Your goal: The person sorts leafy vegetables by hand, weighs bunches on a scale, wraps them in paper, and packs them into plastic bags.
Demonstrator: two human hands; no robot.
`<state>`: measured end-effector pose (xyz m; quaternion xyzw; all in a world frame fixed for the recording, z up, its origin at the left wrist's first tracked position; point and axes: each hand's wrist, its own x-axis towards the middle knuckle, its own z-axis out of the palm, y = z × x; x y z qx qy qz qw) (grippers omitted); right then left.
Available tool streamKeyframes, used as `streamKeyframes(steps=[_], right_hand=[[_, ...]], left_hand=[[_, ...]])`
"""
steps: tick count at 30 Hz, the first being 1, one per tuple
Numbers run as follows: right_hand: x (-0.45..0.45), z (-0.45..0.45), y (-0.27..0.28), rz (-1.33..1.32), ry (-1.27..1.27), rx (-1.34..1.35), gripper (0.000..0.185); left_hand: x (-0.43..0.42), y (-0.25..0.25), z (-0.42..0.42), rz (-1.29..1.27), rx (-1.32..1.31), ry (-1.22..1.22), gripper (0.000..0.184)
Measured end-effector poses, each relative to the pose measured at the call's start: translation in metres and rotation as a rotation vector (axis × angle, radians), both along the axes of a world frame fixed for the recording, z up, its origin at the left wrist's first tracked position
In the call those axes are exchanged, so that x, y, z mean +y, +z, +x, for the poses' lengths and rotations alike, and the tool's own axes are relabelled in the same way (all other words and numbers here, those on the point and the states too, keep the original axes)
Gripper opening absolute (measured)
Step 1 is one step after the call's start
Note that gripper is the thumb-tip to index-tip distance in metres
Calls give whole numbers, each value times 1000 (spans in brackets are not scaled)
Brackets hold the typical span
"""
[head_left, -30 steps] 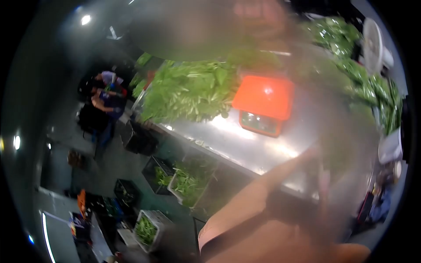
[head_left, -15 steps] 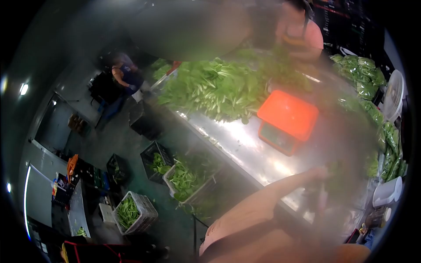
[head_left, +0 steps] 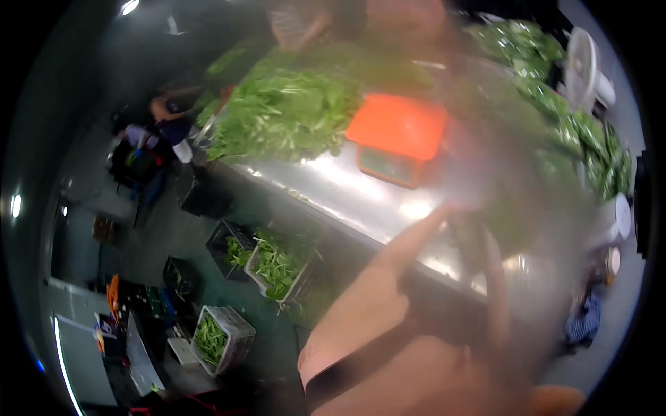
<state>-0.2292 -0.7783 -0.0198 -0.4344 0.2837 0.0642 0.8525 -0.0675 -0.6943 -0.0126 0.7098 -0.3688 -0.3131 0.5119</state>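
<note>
My left hand is at the end of the forearm reaching over the metal table. Its fingers are lost in a blur beside dark green leaves. Another pale, narrow shape right of it may be my right arm, but the hand there cannot be made out. An orange scale with a flat tray stands on the table beyond my left hand. Left of the scale lies a large heap of leafy greens. Smears on the lens hide much of the right side.
Crates of greens and a black bin stand on the floor at left. Bagged greens and a white fan are at right. People stand across the table and at far left.
The view has swung, so the scale and heap sit further up and left. My left arm also appears further left and higher. A second person's striped clothing now shows at the top.
</note>
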Motion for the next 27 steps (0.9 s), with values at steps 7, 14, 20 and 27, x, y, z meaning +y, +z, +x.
streamKeyframes(steps=[7, 14, 20, 27], right_hand=[[-17, -5, 0, 230, 100, 103, 44], [-28, -44, 15, -735, 258, 72, 53], [-40, -63, -16, -2147, 322, -327, 19], [-76, -18, -9, -2259, 258, -794, 11]], left_hand=[[0, 24, -30, 220, -449, -275, 107], [-7, 16, -67, 464, -873, 70, 103], [-11, 21, -54, 547, -756, 54, 103], [-17, -60, 6, 170, -833, -93, 121]])
